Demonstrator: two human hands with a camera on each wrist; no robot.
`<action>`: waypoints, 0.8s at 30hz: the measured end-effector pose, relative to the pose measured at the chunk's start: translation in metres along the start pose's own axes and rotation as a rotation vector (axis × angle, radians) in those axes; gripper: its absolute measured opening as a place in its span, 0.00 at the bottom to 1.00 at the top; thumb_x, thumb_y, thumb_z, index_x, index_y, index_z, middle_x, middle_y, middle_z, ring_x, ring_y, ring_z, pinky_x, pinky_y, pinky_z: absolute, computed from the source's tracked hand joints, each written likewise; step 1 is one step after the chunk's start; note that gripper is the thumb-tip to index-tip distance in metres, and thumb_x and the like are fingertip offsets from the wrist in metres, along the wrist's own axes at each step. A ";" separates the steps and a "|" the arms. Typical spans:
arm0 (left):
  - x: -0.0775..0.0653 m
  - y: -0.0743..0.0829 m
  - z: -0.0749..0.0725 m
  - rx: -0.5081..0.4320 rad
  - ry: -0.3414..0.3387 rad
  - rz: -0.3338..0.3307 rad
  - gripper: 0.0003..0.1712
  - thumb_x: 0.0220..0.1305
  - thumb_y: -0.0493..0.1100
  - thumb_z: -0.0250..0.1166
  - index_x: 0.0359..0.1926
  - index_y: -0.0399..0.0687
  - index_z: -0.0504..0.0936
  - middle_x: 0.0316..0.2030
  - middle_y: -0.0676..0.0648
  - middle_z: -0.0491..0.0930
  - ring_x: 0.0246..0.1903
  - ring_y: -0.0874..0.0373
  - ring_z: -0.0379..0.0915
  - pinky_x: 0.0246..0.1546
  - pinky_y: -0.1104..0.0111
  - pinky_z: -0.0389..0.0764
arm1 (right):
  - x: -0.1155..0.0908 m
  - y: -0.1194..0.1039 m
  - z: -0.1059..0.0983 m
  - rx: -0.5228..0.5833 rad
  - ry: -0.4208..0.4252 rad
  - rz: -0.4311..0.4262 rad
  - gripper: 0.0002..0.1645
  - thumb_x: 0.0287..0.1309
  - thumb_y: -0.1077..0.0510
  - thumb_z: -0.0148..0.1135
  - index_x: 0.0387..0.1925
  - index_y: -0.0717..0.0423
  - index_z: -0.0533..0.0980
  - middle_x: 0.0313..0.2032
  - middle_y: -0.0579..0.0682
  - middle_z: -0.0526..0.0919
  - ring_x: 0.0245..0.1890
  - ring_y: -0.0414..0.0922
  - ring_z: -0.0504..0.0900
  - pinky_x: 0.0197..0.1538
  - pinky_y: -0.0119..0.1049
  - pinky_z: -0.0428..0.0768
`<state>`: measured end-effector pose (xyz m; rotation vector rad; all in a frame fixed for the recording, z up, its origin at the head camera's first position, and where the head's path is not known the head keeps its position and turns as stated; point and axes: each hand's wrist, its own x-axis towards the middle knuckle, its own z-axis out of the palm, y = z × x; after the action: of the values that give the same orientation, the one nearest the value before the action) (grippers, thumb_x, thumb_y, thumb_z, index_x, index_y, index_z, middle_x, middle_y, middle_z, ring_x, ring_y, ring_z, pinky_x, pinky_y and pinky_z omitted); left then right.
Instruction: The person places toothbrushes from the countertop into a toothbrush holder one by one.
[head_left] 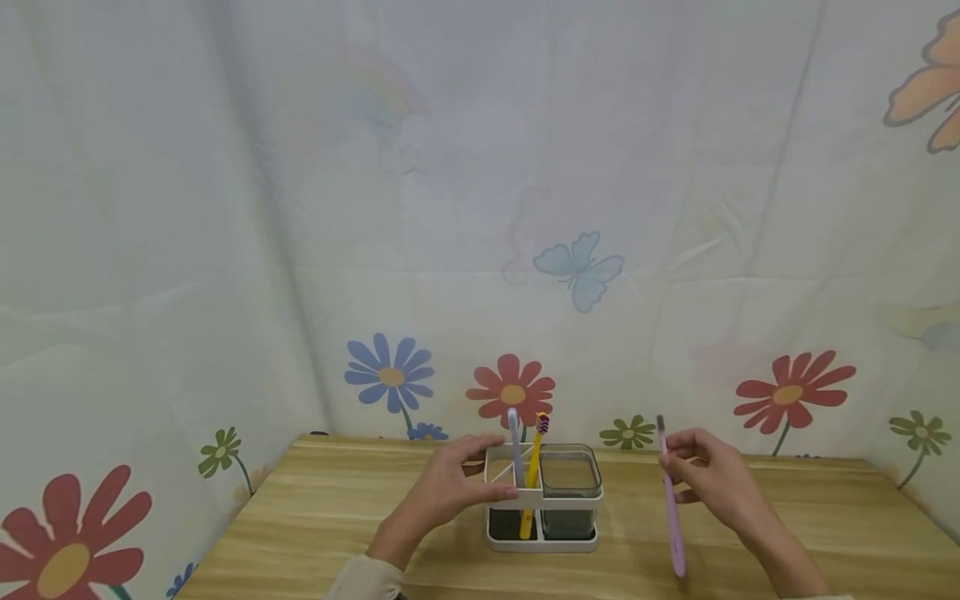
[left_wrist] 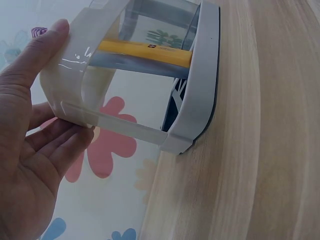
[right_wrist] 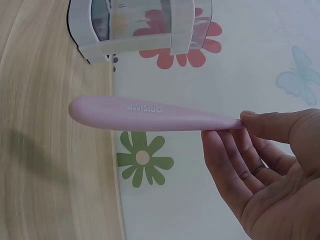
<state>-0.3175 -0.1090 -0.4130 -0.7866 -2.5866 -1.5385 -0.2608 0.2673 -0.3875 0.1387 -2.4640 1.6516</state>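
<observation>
A white two-tier toothbrush holder stands on the table, with my left hand gripping the left side of its upper frame between thumb and fingers. In its left part a yellow toothbrush with a purple-patterned head and a pale blue toothbrush stand upright. A clear cup sits in the right part. To the right of the holder, my right hand pinches a pink toothbrush by its neck, dark bristles up and the thick handle end hanging down, apart from the holder.
The wooden table spreads out on both sides of the holder. Close behind its back edge hangs a pale curtain printed with flowers and butterflies, which also closes off the left and right sides.
</observation>
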 end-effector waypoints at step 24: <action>-0.005 -0.001 0.002 0.023 0.014 0.025 0.43 0.56 0.59 0.83 0.70 0.51 0.80 0.67 0.46 0.79 0.63 0.45 0.78 0.61 0.53 0.83 | -0.013 -0.052 0.030 0.165 0.145 -0.187 0.21 0.75 0.61 0.65 0.59 0.72 0.72 0.48 0.63 0.80 0.40 0.39 0.88 0.40 0.41 0.91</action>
<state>-0.3132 -0.1094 -0.4161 -0.8006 -2.5702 -1.4988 -0.2420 0.2198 -0.3543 0.2530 -2.1388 1.7163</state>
